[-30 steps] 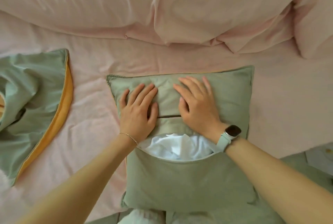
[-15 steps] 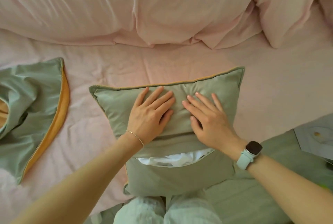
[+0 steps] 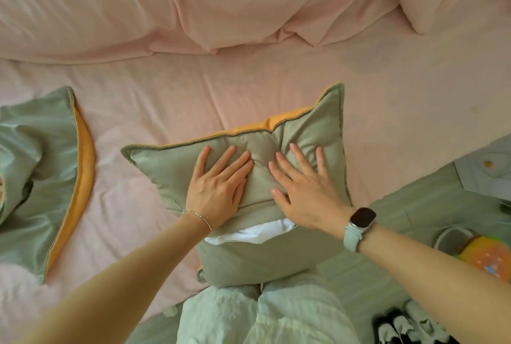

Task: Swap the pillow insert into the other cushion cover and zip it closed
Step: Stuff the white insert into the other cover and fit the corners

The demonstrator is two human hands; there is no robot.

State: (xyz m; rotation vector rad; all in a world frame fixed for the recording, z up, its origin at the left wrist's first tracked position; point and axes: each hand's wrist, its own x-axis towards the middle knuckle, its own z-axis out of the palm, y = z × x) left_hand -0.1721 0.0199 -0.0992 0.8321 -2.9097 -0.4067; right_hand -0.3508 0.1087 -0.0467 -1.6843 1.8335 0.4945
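My two hands, left hand [image 3: 218, 191] and right hand [image 3: 304, 191], lie flat with straight fingers [image 3: 235, 161] pressing the green cushion [image 3: 166, 175] on the bed [image 3: 249, 89]. The open zip gap [image 3: 249, 233] runs sideways just below my wrists, white insert peeking out. One other empty cover [image 3: 41, 164] lies far left

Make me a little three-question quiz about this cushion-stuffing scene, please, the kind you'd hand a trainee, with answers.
1. True or false: the opening in the green cushion cover is fully closed.
2. What lies at the left edge of the bed? A) a book B) a second green and orange cover C) a lamp
3. Fill in: both hands press ____ on the cushion.

Key:
1. False; the white insert shows through the gap.
2. B, the empty cover.
3. Flat; the left hand and the right hand have straight, spread fingers.
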